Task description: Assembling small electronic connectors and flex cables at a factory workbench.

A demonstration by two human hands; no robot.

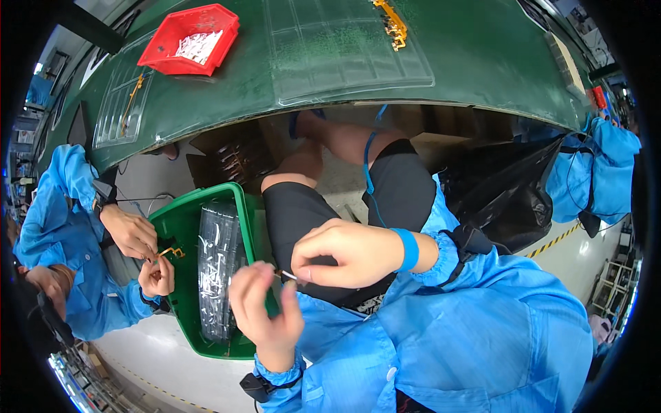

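My left hand and my right hand meet over my lap, both pinching one small thin white part between their fingertips. A blue wrist strap sits on my right wrist, with a blue cord running up under the table. Just left of my hands a green bin on the floor holds a clear bag of small white parts.
A green table lies ahead with a red bin of white parts, a clear plastic sheet and yellow parts. At left a co-worker's hands hold a small yellow part. A black bag sits at right.
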